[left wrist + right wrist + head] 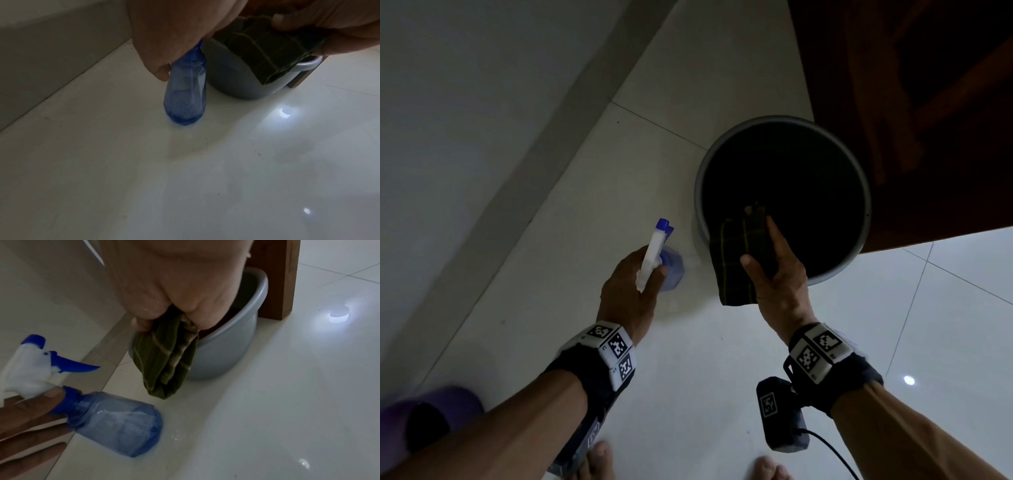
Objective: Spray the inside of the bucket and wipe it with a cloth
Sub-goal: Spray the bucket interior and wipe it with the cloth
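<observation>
On a glossy white tiled floor [722, 359] beside a wooden panel, the round grey plastic bucket [861, 246] stands. Your left hand [626, 291] grips the blue spray bottle [671, 270] just beside it; your right hand [780, 274] clutches the folded green checked cloth [736, 270] over its rim. Wiping seems yet to come; whether you've sprayed is unclear.

One bucket [859, 171], one spray bottle [654, 253], one folded cloth [736, 263], two hands, two wrist bands
</observation>
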